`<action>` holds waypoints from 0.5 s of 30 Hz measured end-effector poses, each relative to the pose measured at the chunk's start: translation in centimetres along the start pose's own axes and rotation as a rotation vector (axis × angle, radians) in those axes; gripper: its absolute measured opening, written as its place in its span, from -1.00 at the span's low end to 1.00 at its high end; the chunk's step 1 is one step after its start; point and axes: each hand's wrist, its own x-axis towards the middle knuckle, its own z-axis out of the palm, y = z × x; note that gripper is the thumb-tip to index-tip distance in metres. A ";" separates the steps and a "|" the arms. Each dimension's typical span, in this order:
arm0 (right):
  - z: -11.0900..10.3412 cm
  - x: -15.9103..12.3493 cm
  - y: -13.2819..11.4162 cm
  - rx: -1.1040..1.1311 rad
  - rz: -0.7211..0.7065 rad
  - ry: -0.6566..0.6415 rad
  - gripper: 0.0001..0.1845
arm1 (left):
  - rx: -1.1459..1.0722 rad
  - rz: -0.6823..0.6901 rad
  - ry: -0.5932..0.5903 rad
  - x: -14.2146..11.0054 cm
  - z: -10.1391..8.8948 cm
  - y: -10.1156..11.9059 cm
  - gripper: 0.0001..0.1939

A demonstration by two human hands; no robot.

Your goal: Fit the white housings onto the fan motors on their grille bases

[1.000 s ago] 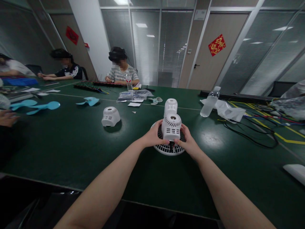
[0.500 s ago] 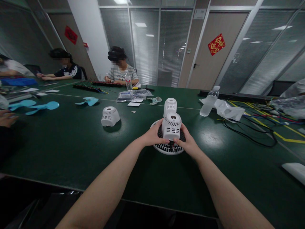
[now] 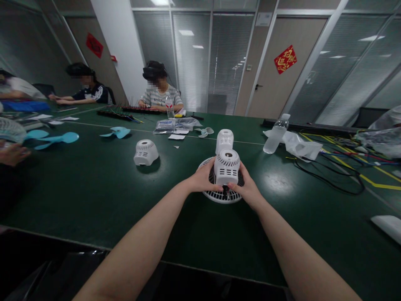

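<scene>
Both my left hand point(image 3: 203, 177) and my right hand point(image 3: 245, 184) are closed round the sides of a white, vented fan motor housing point(image 3: 227, 169), thumbs at its lower front. The housing sits over the middle of a round white fan grille point(image 3: 224, 199) lying on the table. Dark parts show below the housing between my thumbs. Just behind stands a second white motor housing point(image 3: 224, 139). To the left, apart from my hands, a third housing point(image 3: 145, 153) rests on the table. My fingertips behind the held housing are hidden.
Blue fan blades point(image 3: 116, 132) lie at the left. A water bottle point(image 3: 277, 133) and a white plastic bag point(image 3: 300, 144) are right of the grille, near black cables point(image 3: 326, 177). Another person's hand point(image 3: 14, 154) is at the left edge; co-workers sit across the green table point(image 3: 94, 196).
My hands and the held housing stay almost where they were. At the left edge, another person's white grille has come further into view.
</scene>
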 end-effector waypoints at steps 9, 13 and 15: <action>0.0 0.0 -0.5 -0.007 -0.006 -0.021 0.12 | -0.137 -0.015 0.003 -0.2 0.0 -0.4 0.21; 0.1 0.0 -0.5 -0.030 0.003 -0.035 0.13 | -0.198 -0.021 0.006 -0.4 -0.2 -0.3 0.19; 0.1 -0.1 -0.6 -0.038 0.009 -0.034 0.13 | -0.207 -0.022 0.007 -0.4 -0.2 -0.5 0.20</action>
